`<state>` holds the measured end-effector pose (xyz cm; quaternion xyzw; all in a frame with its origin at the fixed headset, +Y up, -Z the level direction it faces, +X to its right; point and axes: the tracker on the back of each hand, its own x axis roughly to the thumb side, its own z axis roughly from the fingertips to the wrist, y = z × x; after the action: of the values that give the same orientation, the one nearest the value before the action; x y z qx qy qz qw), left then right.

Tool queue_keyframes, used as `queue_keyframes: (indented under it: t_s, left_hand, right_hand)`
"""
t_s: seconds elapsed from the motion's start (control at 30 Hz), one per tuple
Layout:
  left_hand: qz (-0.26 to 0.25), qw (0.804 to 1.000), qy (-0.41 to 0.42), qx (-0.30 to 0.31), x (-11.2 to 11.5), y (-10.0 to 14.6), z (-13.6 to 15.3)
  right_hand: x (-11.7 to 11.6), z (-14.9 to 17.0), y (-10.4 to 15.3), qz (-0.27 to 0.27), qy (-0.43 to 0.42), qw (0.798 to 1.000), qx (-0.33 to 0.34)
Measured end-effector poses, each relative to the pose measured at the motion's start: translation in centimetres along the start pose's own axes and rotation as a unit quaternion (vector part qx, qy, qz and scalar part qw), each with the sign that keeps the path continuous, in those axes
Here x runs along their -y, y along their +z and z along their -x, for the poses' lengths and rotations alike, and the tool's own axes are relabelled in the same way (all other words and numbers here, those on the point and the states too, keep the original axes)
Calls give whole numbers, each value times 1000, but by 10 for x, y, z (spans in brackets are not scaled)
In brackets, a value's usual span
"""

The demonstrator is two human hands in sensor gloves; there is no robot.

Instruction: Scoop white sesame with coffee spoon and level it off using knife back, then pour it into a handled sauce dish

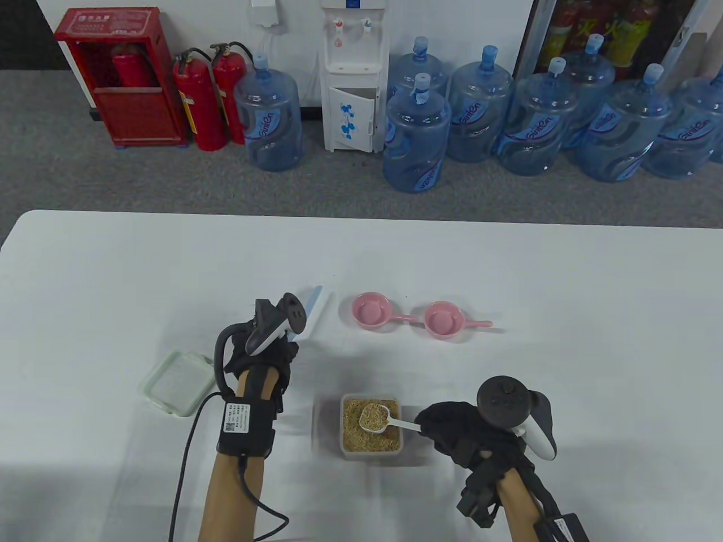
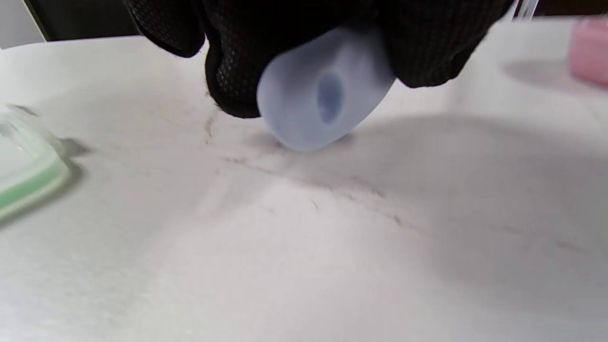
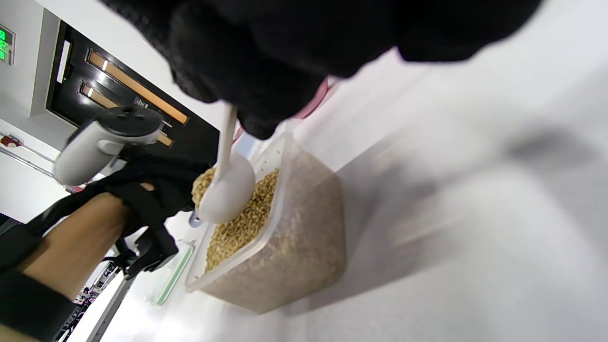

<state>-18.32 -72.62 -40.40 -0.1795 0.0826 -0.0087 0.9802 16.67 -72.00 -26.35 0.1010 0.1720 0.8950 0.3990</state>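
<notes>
Just heaped spoon (image 1: 375, 418) left of grip (image 1: 452, 432)

Bright, even overhead light; soft shadows lie under both hands on the table (image 1: 508, 271). Wrist views are blurred, close gloves dark.

- Two gloved hands: left (image 1: 261, 353), right (image 1: 469, 435)
- Two pink handled sauce dishes (image 1: 371, 311) (image 1: 444, 319)
- One sesame container (image 1: 371, 446)
- One white coffee spoon (image 1: 377, 418)
- One knife (image 1: 313, 307)
- One green-rimmed lid (image 1: 178, 382)
- Two fire extinguishers (image 1: 199, 101) (image 1: 230, 93)
- One water dispenser (image 1: 353, 76)
</notes>
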Motion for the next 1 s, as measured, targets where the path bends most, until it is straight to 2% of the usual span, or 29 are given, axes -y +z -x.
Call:
queue_keyframes:
  t_s: [0.17,0.33,0.47,0.57,0.77,1.0]
  left_hand:
    - [-52,996,52,50,-14,39,16]
    - [-78,986,68,129,-18,90,9]
    - [-83,970,89,208,-9,135,-8]
    - [-78,963,85,245,2,157,-20]
    - [-44,951,77,297,29,176,-43]
    - [-2,946,85,311,41,176,-49]
  right_hand:
    - [0,0,0,3,0,1000,-2]
    - [1,-1,2,10,3,1000,-4]
    - [1,-1,2,9,2,1000,-4]
    - [0,-1,2,7,3,1000,-5]
    - [1,-1,3,9,7,1000,-8]
    - [1,-1,3,10,10,1000,-10]
